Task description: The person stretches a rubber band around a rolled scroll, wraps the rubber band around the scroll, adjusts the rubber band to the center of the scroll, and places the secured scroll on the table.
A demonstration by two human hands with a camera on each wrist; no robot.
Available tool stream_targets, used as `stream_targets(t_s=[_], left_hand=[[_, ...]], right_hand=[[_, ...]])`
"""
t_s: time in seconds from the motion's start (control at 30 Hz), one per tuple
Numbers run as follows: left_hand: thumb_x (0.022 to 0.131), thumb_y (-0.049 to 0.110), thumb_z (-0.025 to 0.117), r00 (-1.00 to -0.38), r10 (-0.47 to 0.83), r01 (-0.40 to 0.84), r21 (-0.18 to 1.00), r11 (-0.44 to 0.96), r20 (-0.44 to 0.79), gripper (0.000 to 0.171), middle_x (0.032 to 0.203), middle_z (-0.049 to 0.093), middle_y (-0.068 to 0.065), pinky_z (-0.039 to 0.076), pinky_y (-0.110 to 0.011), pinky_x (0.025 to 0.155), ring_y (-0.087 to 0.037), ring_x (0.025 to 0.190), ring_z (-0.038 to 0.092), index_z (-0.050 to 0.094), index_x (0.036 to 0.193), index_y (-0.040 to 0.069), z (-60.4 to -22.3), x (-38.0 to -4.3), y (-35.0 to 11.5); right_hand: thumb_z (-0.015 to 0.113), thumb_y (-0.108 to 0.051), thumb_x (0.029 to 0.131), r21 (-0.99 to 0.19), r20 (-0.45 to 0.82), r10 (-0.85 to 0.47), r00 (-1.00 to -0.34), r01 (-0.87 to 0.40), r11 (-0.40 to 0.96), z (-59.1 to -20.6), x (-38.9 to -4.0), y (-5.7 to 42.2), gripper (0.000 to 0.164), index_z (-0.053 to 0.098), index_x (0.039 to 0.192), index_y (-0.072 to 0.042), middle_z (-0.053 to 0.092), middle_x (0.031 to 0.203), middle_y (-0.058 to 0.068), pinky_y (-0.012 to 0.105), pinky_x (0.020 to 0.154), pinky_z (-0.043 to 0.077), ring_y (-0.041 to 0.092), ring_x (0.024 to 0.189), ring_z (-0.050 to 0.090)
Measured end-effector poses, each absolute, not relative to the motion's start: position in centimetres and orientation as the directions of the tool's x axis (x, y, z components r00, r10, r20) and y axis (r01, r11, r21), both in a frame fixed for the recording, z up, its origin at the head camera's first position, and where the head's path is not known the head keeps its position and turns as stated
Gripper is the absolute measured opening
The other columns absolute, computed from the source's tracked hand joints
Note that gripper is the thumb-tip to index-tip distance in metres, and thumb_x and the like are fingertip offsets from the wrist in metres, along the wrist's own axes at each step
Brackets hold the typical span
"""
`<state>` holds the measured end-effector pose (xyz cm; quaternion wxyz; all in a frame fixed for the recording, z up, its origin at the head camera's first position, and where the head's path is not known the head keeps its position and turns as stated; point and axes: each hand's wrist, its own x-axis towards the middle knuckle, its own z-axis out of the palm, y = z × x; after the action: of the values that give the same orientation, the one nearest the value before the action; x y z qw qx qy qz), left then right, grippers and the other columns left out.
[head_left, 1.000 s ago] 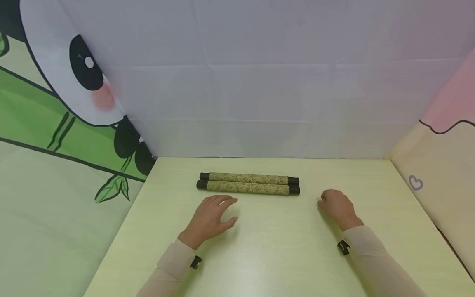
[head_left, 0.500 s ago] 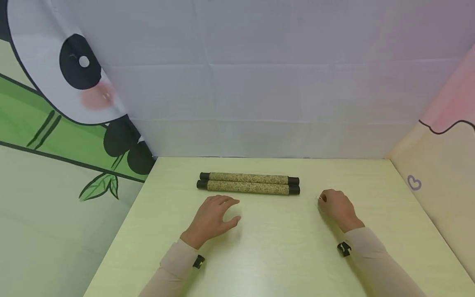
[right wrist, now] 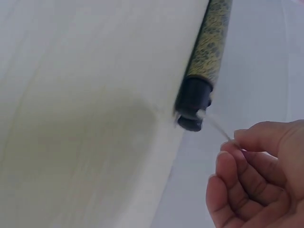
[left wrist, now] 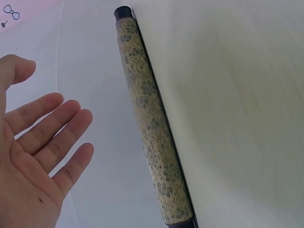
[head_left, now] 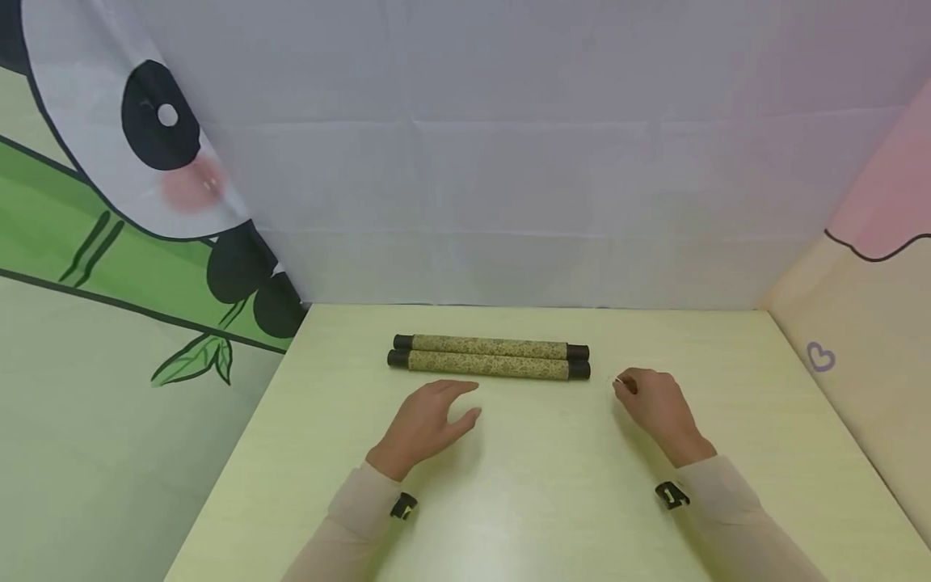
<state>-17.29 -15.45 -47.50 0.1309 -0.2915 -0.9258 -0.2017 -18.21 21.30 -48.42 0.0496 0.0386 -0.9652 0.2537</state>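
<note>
Two rolled scrolls with patterned yellow-green covers and black end knobs lie side by side: the front scroll (head_left: 487,365) and the back scroll (head_left: 489,347). Just in front of their left half hovers my left hand (head_left: 425,424), thumb and fingers spread, holding nothing; the left wrist view shows its palm beside a scroll (left wrist: 149,118). To the right of the scrolls, my right hand (head_left: 660,411) pinches a thin pale strand (right wrist: 218,128) with a white tip between thumb and forefinger. Its exact kind cannot be told. In the right wrist view the tip appears near a black knob (right wrist: 194,95).
A pale wooden table (head_left: 524,485) carries the scrolls. Behind it rises a light grey cloth backdrop (head_left: 509,162); a printed panda panel (head_left: 109,186) stands left and a cream and pink panel (head_left: 865,339) right.
My left hand has shifted slightly to the right. The right hand has moved a little left with the pale strand, nearer the scrolls' right ends. The scrolls stay on the table.
</note>
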Motion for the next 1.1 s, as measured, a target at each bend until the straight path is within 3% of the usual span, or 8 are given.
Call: stream_targets(t_s=[0.27,0.5,0.63,1.1], left_hand=[[0.095,0.042,0.050,-0.823,0.477,0.567,0.470,0.676,0.308,0.037,0.117,0.064,0.006,0.049,-0.032,0.089,-0.010,0.108,0.059,0.063,0.121,0.018,-46.6,-17.4,-13.6],[0.096,0.037,0.052,-0.834,0.466,0.540,0.611,0.579,0.296,0.031,0.114,0.065,0.006,0.053,-0.032,0.079,-0.009,0.100,0.062,0.062,0.121,0.021,-46.3,-17.8,-11.4],[0.096,0.034,0.053,-0.843,0.457,0.509,0.697,0.505,0.285,0.031,0.113,0.065,0.003,0.053,-0.033,0.081,-0.010,0.098,0.064,0.062,0.122,0.020,-46.2,-18.0,-10.2],[0.085,0.047,0.064,-0.870,0.466,0.320,0.904,0.283,0.162,0.043,0.115,0.064,0.005,0.051,-0.022,0.081,-0.004,0.096,0.063,0.060,0.122,0.025,-46.4,-17.9,-6.7]], right_hand=[[0.059,-0.022,0.093,-0.524,0.165,-0.095,-0.982,-0.169,0.835,-46.3,-16.9,19.2,0.020,0.070,0.100,-0.006,0.068,0.082,0.001,0.029,0.057,0.048,0.009,0.065,0.059],[0.060,-0.022,0.092,-0.548,0.193,-0.126,-0.973,-0.213,0.809,-45.0,-16.0,17.9,0.019,0.070,0.099,-0.008,0.067,0.079,-0.003,0.026,0.055,0.047,0.005,0.062,0.057],[0.061,-0.024,0.092,-0.566,0.209,-0.137,-0.968,-0.234,0.791,-44.4,-15.5,17.1,0.016,0.071,0.096,-0.012,0.067,0.077,-0.005,0.026,0.054,0.047,0.003,0.060,0.057],[0.062,-0.026,0.091,-0.605,0.257,-0.155,-0.954,-0.284,0.744,-42.7,-13.9,14.4,0.014,0.071,0.095,-0.015,0.066,0.078,-0.011,0.027,0.061,0.050,0.003,0.069,0.060]])
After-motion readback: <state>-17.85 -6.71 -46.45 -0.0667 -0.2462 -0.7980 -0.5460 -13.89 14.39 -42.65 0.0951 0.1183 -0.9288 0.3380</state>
